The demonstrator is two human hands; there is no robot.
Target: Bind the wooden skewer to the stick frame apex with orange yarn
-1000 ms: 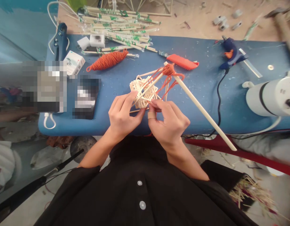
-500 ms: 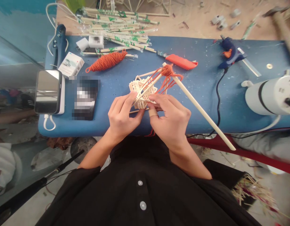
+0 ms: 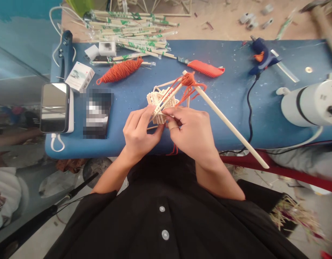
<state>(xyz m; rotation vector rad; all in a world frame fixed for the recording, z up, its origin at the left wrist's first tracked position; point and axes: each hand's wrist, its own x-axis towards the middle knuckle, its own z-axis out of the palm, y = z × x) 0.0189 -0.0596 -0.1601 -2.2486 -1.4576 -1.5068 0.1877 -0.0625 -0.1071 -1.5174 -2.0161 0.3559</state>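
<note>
Between my hands sits a small lattice of pale wooden sticks (image 3: pixel 162 96), with a longer stick (image 3: pixel 230 126) reaching down to the right from a knot of orange yarn (image 3: pixel 188 80) at its top. My left hand (image 3: pixel 140 129) grips the lattice's left side, fingers on top and thumb below. My right hand (image 3: pixel 191 131) is closed in a pinch at the lattice's lower right edge; a tan band circles one finger. What lies between those right fingertips is hidden. Loose orange strands hang from the knot and below the right hand.
Beyond the lattice lie an orange yarn bundle (image 3: pixel 119 71), an orange-handled cutter (image 3: pixel 206 68) and wrapped chopsticks (image 3: pixel 136 32). A phone (image 3: pixel 54 108) and a small box (image 3: pixel 79 76) are at left. At right are a blue glue gun (image 3: pixel 261 54), its cord, and a white cylindrical power strip (image 3: pixel 311 104).
My right hand has shifted slightly left and turned, its fingers curling closer along the lattice edge. The left hand keeps its hold. The whole view has moved a little.
</note>
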